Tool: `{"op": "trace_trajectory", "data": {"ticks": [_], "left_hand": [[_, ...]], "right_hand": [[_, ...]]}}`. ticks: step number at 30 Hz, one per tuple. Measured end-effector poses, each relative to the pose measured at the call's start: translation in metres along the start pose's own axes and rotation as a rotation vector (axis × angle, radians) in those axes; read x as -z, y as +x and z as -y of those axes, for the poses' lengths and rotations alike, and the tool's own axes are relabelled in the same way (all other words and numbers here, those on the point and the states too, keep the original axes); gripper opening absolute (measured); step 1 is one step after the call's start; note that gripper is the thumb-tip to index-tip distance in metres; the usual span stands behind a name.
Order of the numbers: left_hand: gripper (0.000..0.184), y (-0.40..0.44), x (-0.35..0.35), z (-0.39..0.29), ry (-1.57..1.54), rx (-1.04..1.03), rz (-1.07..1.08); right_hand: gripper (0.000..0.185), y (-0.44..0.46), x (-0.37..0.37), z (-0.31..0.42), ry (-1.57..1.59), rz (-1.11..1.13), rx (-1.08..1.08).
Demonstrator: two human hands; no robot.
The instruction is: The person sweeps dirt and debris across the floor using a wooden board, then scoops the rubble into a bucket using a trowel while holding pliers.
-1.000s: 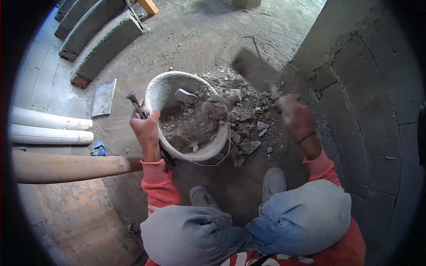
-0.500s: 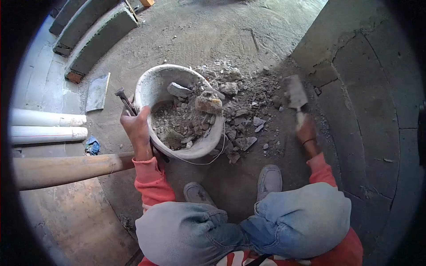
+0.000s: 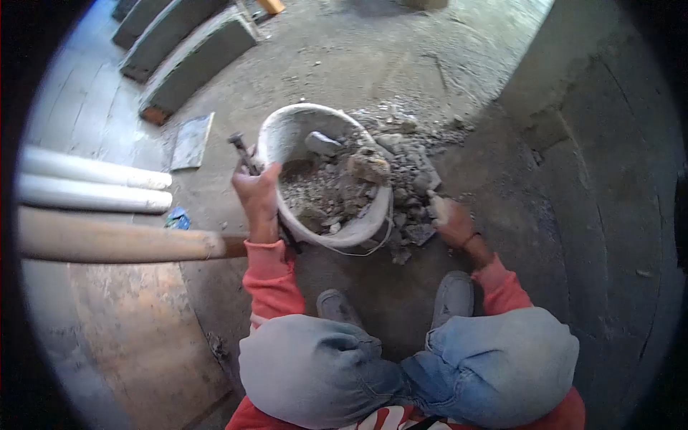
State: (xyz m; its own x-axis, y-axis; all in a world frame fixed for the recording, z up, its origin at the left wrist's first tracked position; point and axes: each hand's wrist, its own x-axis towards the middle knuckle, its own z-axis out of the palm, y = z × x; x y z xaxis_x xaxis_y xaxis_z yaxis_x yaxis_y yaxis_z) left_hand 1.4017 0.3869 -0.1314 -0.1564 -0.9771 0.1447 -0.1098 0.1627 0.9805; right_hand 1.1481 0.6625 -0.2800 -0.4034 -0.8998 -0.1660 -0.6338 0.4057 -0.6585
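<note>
A white bucket point(image 3: 271, 129), tilted toward me, holds grey rubble and a large broken lump point(image 3: 369, 167). At its left rim my left hand point(image 3: 256, 197) is closed around a dark metal bar point(image 3: 244, 153) with a flared head, the thumb against the rim. My right hand point(image 3: 456, 226) grips a trowel by its pale handle point(image 3: 439, 206). The trowel's blade points away from me into the rubble pile point(image 3: 408, 154) right of the bucket; I cannot clearly make out the blade's edges among the debris. A thin wire handle point(image 3: 369, 252) hangs at the bucket's front.
White pipes point(image 3: 100, 192) and a thicker tan pole point(image 3: 122, 235) lie at the left. Beyond them are a flat tile piece point(image 3: 192, 141) and curved concrete steps point(image 3: 193, 64). A block wall point(image 3: 595, 179) rises at the right. My shoes point(image 3: 453, 301) stand close below the bucket.
My right hand has brought the trowel from the swept floor near the wall leftward to the rubble beside the bucket. My left hand keeps its hold. The view has shifted slightly left.
</note>
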Motion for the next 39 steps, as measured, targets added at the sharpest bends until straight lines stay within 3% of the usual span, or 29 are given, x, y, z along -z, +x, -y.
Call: {"op": "trace_trajectory", "data": {"ticks": [3, 5, 9, 13, 15, 17, 19, 21, 22, 24, 26, 31, 33, 35, 37, 39], "left_hand": [[0.039, -0.003, 0.005, 0.002, 0.091, 0.056, -0.031], [0.035, -0.004, 0.003, 0.000, 0.071, -0.015, -0.048], [0.038, -0.005, 0.002, -0.004, 0.119, 0.017, -0.069], [0.034, -0.008, -0.006, -0.020, 0.161, -0.016, -0.064], [0.033, -0.011, -0.010, -0.022, 0.220, 0.015, -0.090], [0.035, -0.008, -0.008, -0.018, 0.080, 0.010, -0.060], [0.036, -0.005, -0.001, -0.006, 0.092, 0.016, -0.054], [0.036, -0.004, 0.008, 0.006, 0.003, -0.021, -0.070], [0.045, -0.007, 0.012, 0.000, 0.039, 0.045, -0.036], [0.046, -0.005, 0.022, 0.009, 0.032, 0.068, -0.053], [0.047, -0.001, 0.031, 0.015, 0.024, 0.082, -0.065], [0.044, 0.003, 0.026, 0.009, -0.041, 0.054, -0.039], [0.042, 0.001, 0.019, 0.004, 0.047, 0.068, -0.079], [0.038, -0.003, 0.011, -0.001, -0.029, 0.058, -0.081], [0.038, -0.004, 0.009, -0.002, -0.005, 0.051, -0.073], [0.049, -0.006, 0.007, -0.002, 0.005, 0.018, -0.024]], "right_hand": [[0.041, 0.001, 0.018, 0.010, -0.171, 0.016, 0.235], [0.039, -0.006, 0.062, 0.051, 0.047, -0.019, -0.053], [0.037, -0.012, 0.113, 0.132, -0.061, -0.112, -0.042], [0.038, 0.001, 0.108, 0.168, -0.183, -0.182, 0.170], [0.040, -0.004, 0.103, 0.160, -0.235, -0.205, 0.224], [0.026, -0.012, 0.108, 0.146, -0.150, -0.320, 0.233], [0.029, -0.029, 0.115, 0.101, -0.055, -0.249, -0.024], [0.034, -0.068, 0.110, 0.021, -0.233, -0.338, -0.095], [0.029, -0.094, 0.107, -0.005, -0.268, -0.407, -0.138], [0.026, -0.134, 0.100, -0.056, -0.323, -0.525, -0.205], [0.029, -0.127, 0.078, -0.071, -0.303, -0.545, -0.200], [0.038, -0.100, 0.005, -0.055, -0.165, -0.404, -0.094], [0.042, -0.127, -0.007, -0.045, -0.140, -0.243, -0.059], [0.043, -0.127, 0.007, -0.015, -0.133, 0.072, -0.069], [0.038, -0.070, 0.011, 0.042, -0.019, 0.235, -0.328], [0.039, -0.038, -0.008, 0.041, -0.013, 0.229, -0.288]]}}
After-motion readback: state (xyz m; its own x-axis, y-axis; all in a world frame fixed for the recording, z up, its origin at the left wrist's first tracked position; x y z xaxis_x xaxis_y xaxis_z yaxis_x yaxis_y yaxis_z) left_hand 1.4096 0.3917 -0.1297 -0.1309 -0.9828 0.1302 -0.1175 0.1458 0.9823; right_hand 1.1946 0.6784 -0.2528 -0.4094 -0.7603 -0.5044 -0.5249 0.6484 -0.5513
